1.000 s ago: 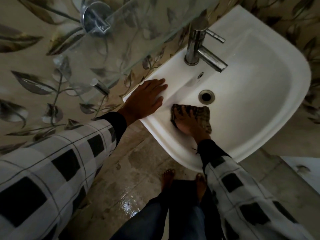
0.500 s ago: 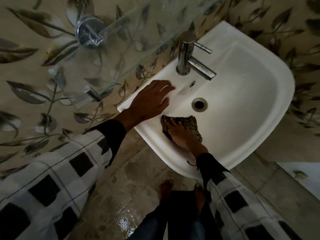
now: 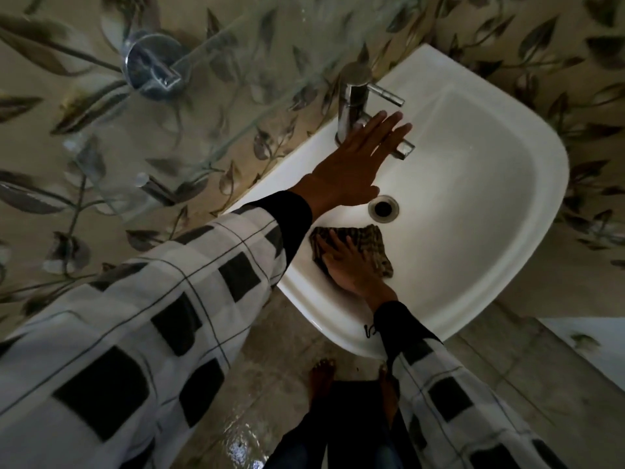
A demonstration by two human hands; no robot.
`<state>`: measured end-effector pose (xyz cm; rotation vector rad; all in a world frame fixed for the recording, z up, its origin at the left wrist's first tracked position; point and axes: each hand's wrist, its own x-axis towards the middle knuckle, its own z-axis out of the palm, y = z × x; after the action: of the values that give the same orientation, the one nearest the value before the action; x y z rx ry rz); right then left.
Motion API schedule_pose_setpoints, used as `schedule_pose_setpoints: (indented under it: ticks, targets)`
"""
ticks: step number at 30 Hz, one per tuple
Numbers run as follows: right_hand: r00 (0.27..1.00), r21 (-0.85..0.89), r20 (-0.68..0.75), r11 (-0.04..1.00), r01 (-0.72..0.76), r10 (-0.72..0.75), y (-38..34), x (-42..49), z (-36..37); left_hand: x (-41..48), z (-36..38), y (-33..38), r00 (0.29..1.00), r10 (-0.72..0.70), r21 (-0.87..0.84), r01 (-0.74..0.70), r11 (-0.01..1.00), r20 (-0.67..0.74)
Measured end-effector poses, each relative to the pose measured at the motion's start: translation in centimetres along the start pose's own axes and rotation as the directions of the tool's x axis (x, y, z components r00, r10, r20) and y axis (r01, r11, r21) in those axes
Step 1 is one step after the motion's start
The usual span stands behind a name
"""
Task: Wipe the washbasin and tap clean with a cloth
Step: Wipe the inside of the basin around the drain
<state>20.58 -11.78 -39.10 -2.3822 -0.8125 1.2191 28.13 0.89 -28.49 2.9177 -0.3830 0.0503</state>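
A white washbasin [image 3: 490,184] hangs on a leaf-patterned wall, its drain [image 3: 383,207] near the middle. The chrome tap [image 3: 355,96] stands at the basin's back rim, lever pointing right. My left hand [image 3: 355,164] stretches flat over the spout with fingers apart, hiding most of it; I cannot tell whether it touches. My right hand [image 3: 348,265] presses flat on a dark checked cloth [image 3: 368,242] lying on the basin's inner near-left slope, just below the drain.
A glass shelf [image 3: 236,89] on a chrome bracket [image 3: 152,66] juts from the wall left of the tap, above basin height. Below the basin lies a wet tiled floor [image 3: 236,418] with my bare feet [image 3: 321,374].
My left hand has lifted off the basin's left rim and reached right, over the tap spout. My right hand and the cloth stay in nearly the same spot of the basin.
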Motion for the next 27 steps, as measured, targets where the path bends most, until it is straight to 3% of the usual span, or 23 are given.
schedule_pose_setpoints:
  ticks: [5,10,13,16,20,23,27]
  targets:
    - [0.997,-0.115,0.026,0.991,0.073,-0.07,2.0,0.7,-0.2,0.4,0.7,-0.2,1.0,-0.008,0.013,0.008,1.0,0.007]
    - [0.998,-0.095,-0.054,0.995,-0.031,0.026,1.3,1.4,-0.6,0.4,0.5,-0.8,0.999,-0.001,-0.061,0.003,0.998,0.042]
    - [0.999,-0.067,0.018,0.996,0.051,-0.05,0.9,0.6,-0.2,0.4,0.5,-0.5,0.999,-0.014,-0.066,0.017,0.998,0.043]
    - [0.993,-0.165,0.042,0.98,0.113,-0.108,3.1,1.0,-0.8,0.4,0.0,-0.1,0.996,-0.04,-0.092,0.048,0.995,0.084]
    - [0.993,-0.171,-0.107,0.984,-0.058,0.04,3.4,1.9,-1.8,0.5,-0.7,-0.2,0.991,-0.046,-0.133,0.062,0.989,0.124]
    - [0.998,-0.088,-0.06,0.996,-0.03,0.025,1.1,1.1,-0.8,0.8,-0.6,-0.6,0.995,-0.061,-0.154,0.073,0.985,0.08]
    - [0.994,-0.072,0.005,0.992,0.105,-0.105,3.0,0.8,-1.2,1.2,-0.5,-0.7,0.992,0.012,-0.038,-0.017,0.999,-0.126]
